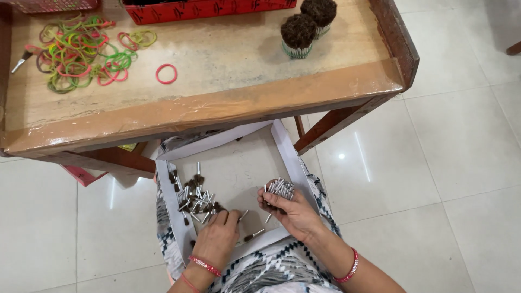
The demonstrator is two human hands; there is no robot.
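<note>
wooden table (228, 103) bears rubber bands (81, 51), red box (206, 10), brush bundles (306, 24).

Bright, even indoor light, sharp all over with no motion blur. The glossy floor (461, 163) shows a small glare spot and pale streaks right of the table (217, 103), which casts soft shadow underneath. Slight wide-angle bending at the edges.

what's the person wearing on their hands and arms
Both forearms are bare, with no sleeves or gloves in view. The left hand has a thin red bangle with sparkly stones at the wrist and a plain red thread band just behind it. The right hand has a similar red, studded bangle at its wrist. No rings or watch can be made out.
</note>
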